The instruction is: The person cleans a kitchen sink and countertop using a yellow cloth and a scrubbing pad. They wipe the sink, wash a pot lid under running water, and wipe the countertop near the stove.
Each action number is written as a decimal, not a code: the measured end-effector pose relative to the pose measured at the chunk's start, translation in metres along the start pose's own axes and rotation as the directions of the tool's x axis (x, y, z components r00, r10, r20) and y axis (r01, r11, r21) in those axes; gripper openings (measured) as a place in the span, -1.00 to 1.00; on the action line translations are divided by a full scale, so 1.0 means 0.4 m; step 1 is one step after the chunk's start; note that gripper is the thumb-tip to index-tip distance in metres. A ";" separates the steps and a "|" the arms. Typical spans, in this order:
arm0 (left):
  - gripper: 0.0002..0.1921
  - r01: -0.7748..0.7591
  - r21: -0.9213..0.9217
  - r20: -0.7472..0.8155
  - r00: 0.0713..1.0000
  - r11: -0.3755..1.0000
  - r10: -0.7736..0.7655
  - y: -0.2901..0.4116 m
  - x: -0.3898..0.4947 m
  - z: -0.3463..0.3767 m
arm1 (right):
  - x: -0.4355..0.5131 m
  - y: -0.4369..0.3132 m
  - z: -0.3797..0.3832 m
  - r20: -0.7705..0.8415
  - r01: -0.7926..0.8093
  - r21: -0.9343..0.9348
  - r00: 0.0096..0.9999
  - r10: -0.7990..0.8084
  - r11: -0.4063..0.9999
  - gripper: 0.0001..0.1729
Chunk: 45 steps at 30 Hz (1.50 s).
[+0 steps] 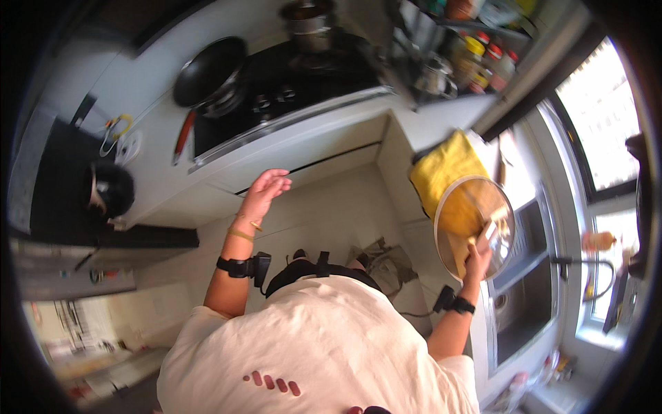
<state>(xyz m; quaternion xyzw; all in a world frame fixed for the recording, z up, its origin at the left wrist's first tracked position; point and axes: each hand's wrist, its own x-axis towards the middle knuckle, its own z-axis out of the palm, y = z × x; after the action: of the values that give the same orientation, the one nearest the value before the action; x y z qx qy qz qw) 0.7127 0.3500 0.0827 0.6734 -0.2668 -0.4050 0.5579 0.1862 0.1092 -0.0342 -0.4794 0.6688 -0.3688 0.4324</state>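
Note:
My right hand (478, 264) grips the handle of a round glass pan lid (450, 248) with a pale rim. The lid is held up beside the sink, partly over a yellow cloth (445, 160) at the counter's edge. Through the glass the cloth shows. My left hand (270, 187) is raised in front of the lower cabinets, with its fingers somewhat bent and nothing in them. Beyond it, a black wok (212, 70) with a red-brown handle (184, 138) stands tilted at the left of the black cooktop (310, 77). A metal pot (310, 31) stands at the back.
The double sink (527, 310) with its faucet (563, 261) lies at my right. Bottles with red and yellow caps (483, 59) stand on a corner rack. A black rounded pot or appliance (109, 190) is at the left. A crumpled grey-brown cloth (385, 269) lies near my feet.

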 end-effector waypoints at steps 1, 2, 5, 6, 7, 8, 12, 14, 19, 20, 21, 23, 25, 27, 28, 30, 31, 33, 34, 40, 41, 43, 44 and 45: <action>-0.74 -0.008 0.001 0.020 1.000 1.000 0.008 -0.002 0.007 0.021 | 0.003 0.008 0.001 -0.012 -0.001 -0.001 1.000 0.001 1.000 -0.55; -0.73 0.003 0.010 0.038 0.999 1.000 -0.003 -0.003 0.017 0.043 | 0.005 0.014 0.004 -0.034 0.022 -0.020 0.999 -0.022 1.000 -0.54; -0.73 0.029 0.029 0.106 0.994 0.999 -0.032 0.003 0.043 0.107 | 0.007 0.026 0.017 -0.068 0.037 -0.017 0.997 -0.038 0.999 -0.46; -0.73 0.029 0.041 0.136 0.990 0.999 -0.034 0.006 0.048 0.129 | 0.004 0.023 0.019 -0.112 0.127 -0.083 0.984 -0.136 0.988 -0.52; -0.73 0.034 0.063 0.153 0.987 0.997 -0.044 0.011 0.056 0.151 | -0.001 0.018 0.022 -0.138 0.116 -0.090 0.982 -0.128 0.989 -0.58; -0.73 0.036 0.076 0.185 0.982 0.996 -0.050 0.016 0.064 0.172 | -0.007 0.009 0.024 -0.160 0.142 -0.140 0.973 -0.164 0.980 -0.56; -0.73 0.030 0.098 0.275 0.960 0.995 -0.055 0.043 0.105 0.238 | -0.039 -0.047 0.017 -0.100 -0.009 -0.115 0.995 -0.002 0.993 -0.41; -0.73 0.005 0.090 0.303 0.952 0.996 -0.033 0.051 0.133 0.266 | -0.053 -0.075 0.015 -0.131 -0.007 -0.173 0.991 -0.016 0.985 -0.42; -0.73 0.016 0.042 0.426 0.904 0.999 -0.032 0.055 0.216 0.337 | -0.065 -0.105 0.018 -0.175 -0.010 -0.216 0.984 -0.029 0.976 -0.39; -0.73 0.019 0.046 0.439 0.898 0.999 -0.037 0.056 0.233 0.353 | -0.064 -0.105 0.020 -0.169 -0.056 -0.210 0.985 0.020 0.976 -0.37; -0.73 0.023 0.028 0.475 0.880 0.999 -0.034 0.056 0.248 0.368 | -0.064 -0.104 0.020 -0.168 -0.079 -0.211 0.985 0.044 0.974 -0.37; -0.73 0.029 0.024 0.509 0.860 0.999 -0.038 0.060 0.280 0.396 | -0.062 -0.102 0.021 -0.168 -0.113 -0.211 0.983 0.078 0.971 -0.36; -0.73 0.031 0.010 0.550 0.834 0.999 -0.032 0.060 0.309 0.417 | -0.062 -0.102 0.022 -0.188 -0.110 -0.264 0.980 0.061 0.958 -0.38; -0.74 0.039 0.009 0.576 0.817 0.999 -0.037 0.059 0.335 0.431 | -0.063 -0.105 0.024 -0.201 -0.105 -0.291 0.979 0.046 0.951 -0.38; -0.74 0.045 0.008 0.588 0.808 0.999 -0.042 0.057 0.349 0.434 | -0.064 -0.108 0.024 -0.207 -0.113 -0.300 0.977 0.051 0.947 -0.38; -0.73 0.055 0.025 0.598 0.799 0.998 -0.059 0.049 0.377 0.437 | -0.066 -0.113 0.025 -0.220 -0.133 -0.318 0.973 0.064 0.939 -0.37; -0.73 0.060 0.024 0.608 0.791 0.998 -0.062 0.043 0.390 0.438 | -0.066 -0.114 0.026 -0.219 -0.146 -0.312 0.972 0.079 0.939 -0.36; -0.73 0.085 0.029 0.609 0.789 0.996 -0.085 0.027 0.412 0.439 | -0.067 -0.117 0.026 -0.220 -0.172 -0.301 0.970 0.107 0.938 -0.34; -0.73 0.097 0.037 0.608 0.787 0.995 -0.099 0.018 0.421 0.440 | -0.067 -0.117 0.026 -0.218 -0.184 -0.301 0.968 0.120 0.936 -0.34; -0.73 0.145 0.034 0.665 0.735 0.989 -0.131 -0.021 0.444 0.467 | -0.060 -0.117 0.027 -0.209 -0.215 -0.289 0.965 0.157 0.933 -0.32; -0.73 0.142 0.046 0.674 0.726 0.989 -0.136 -0.021 0.445 0.474 | -0.059 -0.117 0.027 -0.210 -0.217 -0.294 0.965 0.159 0.931 -0.32; -0.74 0.145 0.075 0.684 0.713 0.987 -0.156 -0.019 0.446 0.492 | -0.057 -0.117 0.026 -0.203 -0.225 -0.281 0.964 0.172 0.933 -0.33; -0.74 0.139 0.085 0.689 0.707 0.987 -0.160 -0.016 0.446 0.501 | -0.057 -0.116 0.024 -0.194 -0.231 -0.266 0.964 0.183 0.936 -0.33; -0.74 0.126 0.091 0.695 0.703 0.988 -0.153 -0.013 0.447 0.511 | -0.057 -0.115 0.024 -0.185 -0.237 -0.253 0.963 0.193 0.938 -0.33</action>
<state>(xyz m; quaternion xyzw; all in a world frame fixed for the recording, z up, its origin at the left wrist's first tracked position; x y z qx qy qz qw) 0.6347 0.0967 0.0231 0.4983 -0.4135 -0.6657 0.3709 0.2136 0.1180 0.0093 -0.4273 0.7937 -0.2604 0.3458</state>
